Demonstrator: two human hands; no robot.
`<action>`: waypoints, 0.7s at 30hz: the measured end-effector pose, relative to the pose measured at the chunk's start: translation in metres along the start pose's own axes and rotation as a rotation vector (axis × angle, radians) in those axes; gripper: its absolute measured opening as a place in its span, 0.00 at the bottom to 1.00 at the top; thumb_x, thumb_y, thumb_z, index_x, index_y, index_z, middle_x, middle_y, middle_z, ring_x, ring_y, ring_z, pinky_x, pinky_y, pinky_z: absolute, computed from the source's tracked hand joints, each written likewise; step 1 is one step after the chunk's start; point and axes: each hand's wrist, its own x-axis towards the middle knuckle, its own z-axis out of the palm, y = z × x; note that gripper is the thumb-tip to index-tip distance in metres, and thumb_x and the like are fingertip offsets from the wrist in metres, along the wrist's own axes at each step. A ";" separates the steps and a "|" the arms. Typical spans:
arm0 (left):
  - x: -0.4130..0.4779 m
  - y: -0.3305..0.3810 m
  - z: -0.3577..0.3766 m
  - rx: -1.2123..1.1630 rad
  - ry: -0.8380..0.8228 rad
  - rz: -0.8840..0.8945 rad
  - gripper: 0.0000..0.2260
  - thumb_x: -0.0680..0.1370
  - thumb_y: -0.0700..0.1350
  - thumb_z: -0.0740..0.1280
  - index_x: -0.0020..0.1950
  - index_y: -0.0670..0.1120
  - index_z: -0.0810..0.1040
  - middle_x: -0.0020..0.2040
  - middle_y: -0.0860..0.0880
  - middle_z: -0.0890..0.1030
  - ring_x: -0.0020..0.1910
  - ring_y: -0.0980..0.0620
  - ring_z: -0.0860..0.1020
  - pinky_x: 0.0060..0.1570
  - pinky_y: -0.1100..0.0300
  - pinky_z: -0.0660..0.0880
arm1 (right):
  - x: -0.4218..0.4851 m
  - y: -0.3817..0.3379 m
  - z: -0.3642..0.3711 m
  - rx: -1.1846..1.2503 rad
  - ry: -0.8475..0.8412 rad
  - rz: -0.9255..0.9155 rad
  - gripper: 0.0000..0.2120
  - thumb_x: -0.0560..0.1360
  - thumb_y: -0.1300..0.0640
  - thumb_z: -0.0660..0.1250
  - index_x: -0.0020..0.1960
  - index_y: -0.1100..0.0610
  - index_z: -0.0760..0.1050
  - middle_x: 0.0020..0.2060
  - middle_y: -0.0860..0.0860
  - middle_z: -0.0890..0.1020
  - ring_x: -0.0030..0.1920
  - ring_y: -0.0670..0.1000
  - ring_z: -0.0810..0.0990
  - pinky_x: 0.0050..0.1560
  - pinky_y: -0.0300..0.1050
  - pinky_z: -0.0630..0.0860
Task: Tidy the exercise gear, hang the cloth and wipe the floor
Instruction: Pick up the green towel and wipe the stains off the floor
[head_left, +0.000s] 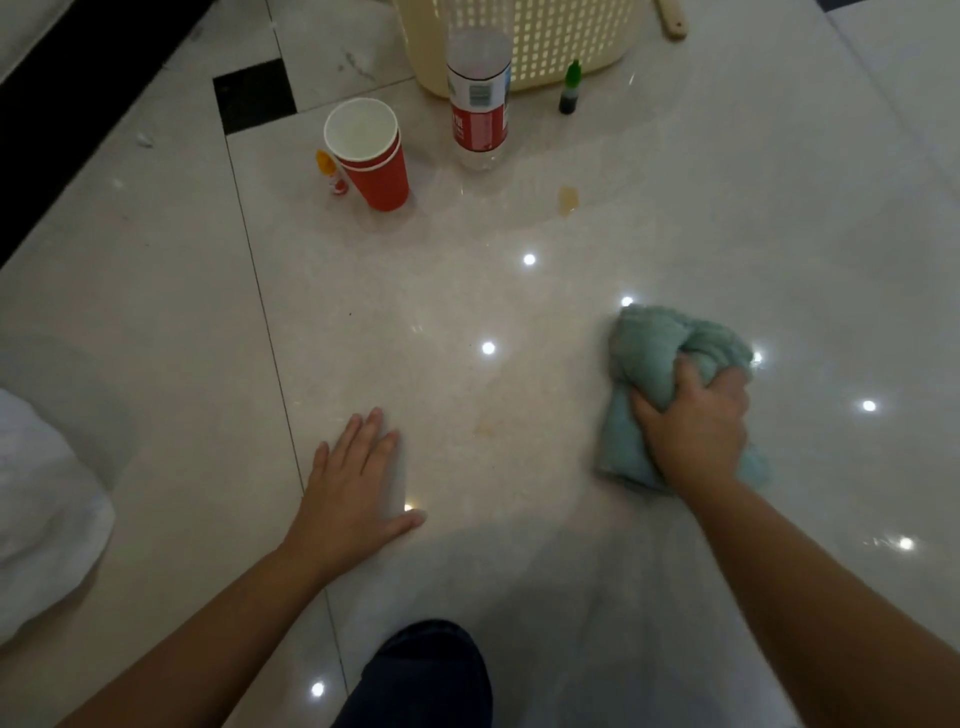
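At 12 o'clock on the tiled floor (675, 234) stand a cream basket (561, 41), a clear bottle (478, 104) and a green dropper bottle (570, 91), with stacked red cups (371, 161) at 11 o'clock; a yellowish stain (568, 199) lies between the bottle and the cloth (649, 348). The cloth, teal and bunched, lies on the floor at 3 o'clock, gripped by the curled fingers of the right hand (696, 421), while the left hand (358, 483) rests flat at 7 o'clock, fingers straight. The top cup shows a white interior; the basket's contents are out of view.
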 end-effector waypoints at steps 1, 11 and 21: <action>-0.002 -0.004 0.001 0.001 0.014 -0.010 0.52 0.58 0.74 0.45 0.76 0.48 0.48 0.78 0.48 0.42 0.75 0.53 0.39 0.72 0.52 0.41 | -0.011 -0.019 0.012 0.004 -0.021 -0.060 0.30 0.68 0.42 0.69 0.66 0.52 0.69 0.62 0.66 0.67 0.60 0.68 0.69 0.55 0.58 0.71; -0.026 -0.041 0.013 -0.036 0.009 -0.134 0.53 0.56 0.73 0.49 0.76 0.46 0.54 0.78 0.47 0.48 0.77 0.49 0.47 0.73 0.46 0.48 | -0.077 -0.080 0.051 -0.041 -0.110 -0.562 0.32 0.59 0.33 0.61 0.58 0.49 0.74 0.42 0.60 0.79 0.39 0.61 0.79 0.33 0.47 0.75; -0.029 -0.046 0.018 -0.048 0.050 -0.092 0.50 0.58 0.72 0.51 0.75 0.45 0.58 0.77 0.46 0.53 0.76 0.49 0.50 0.71 0.45 0.52 | 0.017 -0.119 0.030 0.108 -0.124 -0.139 0.33 0.69 0.42 0.68 0.71 0.48 0.63 0.68 0.63 0.61 0.65 0.66 0.63 0.61 0.57 0.68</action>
